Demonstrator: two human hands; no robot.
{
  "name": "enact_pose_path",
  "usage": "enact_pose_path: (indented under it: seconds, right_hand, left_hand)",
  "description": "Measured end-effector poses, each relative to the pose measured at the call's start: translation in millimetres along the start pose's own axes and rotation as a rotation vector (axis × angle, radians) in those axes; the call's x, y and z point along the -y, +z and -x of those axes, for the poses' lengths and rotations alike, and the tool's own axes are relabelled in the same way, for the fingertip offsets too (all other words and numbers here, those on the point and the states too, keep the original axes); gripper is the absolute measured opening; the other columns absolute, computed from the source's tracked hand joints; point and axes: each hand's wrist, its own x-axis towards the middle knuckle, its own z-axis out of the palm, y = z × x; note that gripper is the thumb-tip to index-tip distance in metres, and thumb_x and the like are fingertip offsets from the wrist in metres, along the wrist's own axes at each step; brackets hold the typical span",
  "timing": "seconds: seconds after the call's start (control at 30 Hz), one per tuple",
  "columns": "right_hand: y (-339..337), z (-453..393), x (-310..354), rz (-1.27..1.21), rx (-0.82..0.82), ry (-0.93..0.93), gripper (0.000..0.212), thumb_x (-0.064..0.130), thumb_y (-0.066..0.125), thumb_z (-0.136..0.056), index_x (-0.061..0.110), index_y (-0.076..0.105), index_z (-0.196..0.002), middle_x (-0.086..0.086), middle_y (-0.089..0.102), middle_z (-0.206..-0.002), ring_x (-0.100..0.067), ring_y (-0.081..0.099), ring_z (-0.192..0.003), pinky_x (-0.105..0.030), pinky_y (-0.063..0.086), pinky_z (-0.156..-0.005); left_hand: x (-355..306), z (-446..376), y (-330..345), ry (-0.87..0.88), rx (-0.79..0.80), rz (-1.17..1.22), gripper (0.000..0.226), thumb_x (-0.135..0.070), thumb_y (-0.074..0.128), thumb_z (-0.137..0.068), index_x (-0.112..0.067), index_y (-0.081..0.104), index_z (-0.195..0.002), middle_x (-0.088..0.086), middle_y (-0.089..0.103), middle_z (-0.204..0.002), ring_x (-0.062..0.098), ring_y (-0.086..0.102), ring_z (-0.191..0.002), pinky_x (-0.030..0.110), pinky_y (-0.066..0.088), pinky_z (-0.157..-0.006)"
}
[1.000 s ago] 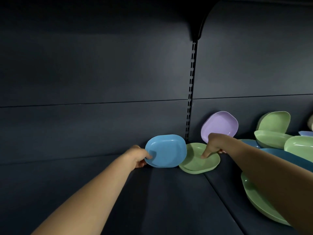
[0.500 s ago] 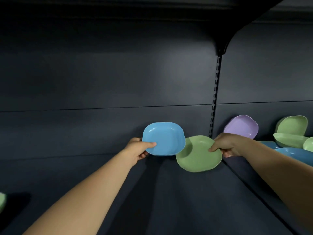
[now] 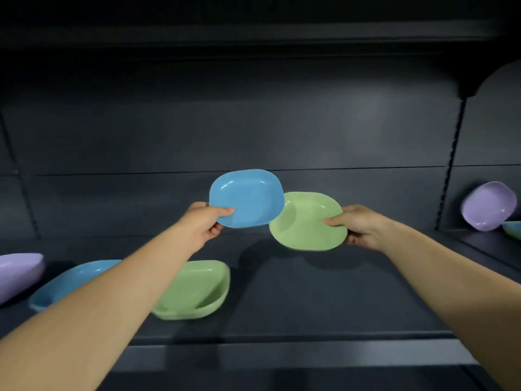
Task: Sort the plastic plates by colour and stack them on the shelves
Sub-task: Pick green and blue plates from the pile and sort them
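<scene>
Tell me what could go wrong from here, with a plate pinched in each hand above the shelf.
1. The blue plate overlaps the green plate; they could knock together and loosen either grip.
2. Left hand and right hand each pinch only an edge, so a plate might tip out.
3. The left forearm hides part of the blue stack, making a mis-set plate more likely.

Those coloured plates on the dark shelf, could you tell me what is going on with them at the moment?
A person is sorting plastic plates by colour. The left hand holds a blue plate by its edge, and the right hand holds a green plate, both raised above the shelf. Below, a purple plate, a blue plate on the shelf and a green plate on the shelf lie side by side. Another purple plate leans at far right.
</scene>
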Motion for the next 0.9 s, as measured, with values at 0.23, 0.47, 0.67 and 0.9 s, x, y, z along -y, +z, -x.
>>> enact_pose_path:
  seconds: [0.23,0.47,0.67,0.9]
  right_hand:
    - [118,48,18,0.062,0.029,0.002,0.019,0.007,0.06,-0.09,0.008,0.063,-0.109,-0.002,0.057,-0.073,-0.01,0.04,-0.053,-0.017,0.027,-0.036]
    - [193,50,3,0.105,-0.016,0.085,0.01,-0.001,0.063,-0.084,0.008,0.059,-0.088,-0.005,0.048,-0.069,-0.012,0.034,-0.051,-0.019,0.024,-0.04]
    - [213,43,-19,0.112,-0.04,0.094,0.022,-0.005,0.066,-0.078,0.008,0.06,-0.094,-0.005,0.051,-0.071,-0.014,0.034,-0.052,-0.02,0.022,-0.038]
    - [219,47,-36,0.135,-0.005,-0.021,0.038,0.005,0.076,-0.073,0.02,0.062,-0.105,-0.005,0.059,-0.085,-0.016,0.046,-0.065,-0.022,0.031,-0.046]
  left_hand:
    - [11,27,-117,-0.043,-0.106,-0.033,0.016,-0.005,0.072,-0.08,-0.01,0.057,-0.083,0.004,0.057,-0.076,0.012,0.043,-0.056,0.012,0.03,-0.032]
    - [36,34,-200,-0.118,-0.175,-0.027,0.02,-0.004,0.074,-0.076,-0.006,0.061,-0.091,0.006,0.06,-0.08,0.013,0.048,-0.059,0.016,0.038,-0.038]
    - [50,33,-240,-0.15,-0.205,-0.043,0.016,0.003,0.072,-0.077,-0.005,0.06,-0.083,0.008,0.064,-0.084,0.018,0.056,-0.071,0.024,0.042,-0.059]
    - [56,24,-266,-0.188,-0.159,-0.226,0.027,0.003,0.075,-0.074,0.003,0.062,-0.098,0.014,0.069,-0.102,0.028,0.065,-0.098,0.03,0.051,-0.082]
